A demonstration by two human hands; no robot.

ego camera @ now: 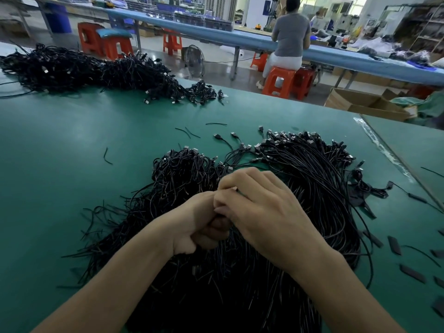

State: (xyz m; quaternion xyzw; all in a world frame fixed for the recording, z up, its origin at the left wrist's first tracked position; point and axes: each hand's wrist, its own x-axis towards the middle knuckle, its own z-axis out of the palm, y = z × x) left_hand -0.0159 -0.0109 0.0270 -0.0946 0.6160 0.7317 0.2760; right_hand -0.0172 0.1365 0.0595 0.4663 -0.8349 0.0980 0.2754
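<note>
Both left hand [200, 227] and right hand [264, 212] seemingly pinch cables [312, 186], with open table [72, 152] leftward.

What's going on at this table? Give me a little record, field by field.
Table: green matte work table
Near pile: thin black USB-plug cables, heaped under both hands
Left hand: fingers curled, contents hidden
Right hand: against the left hand, pinching a small black piece
Far pile: more black cables, far left
Scraps: flat black strips, right edge
Background: person seated on orange plastic stool
</note>
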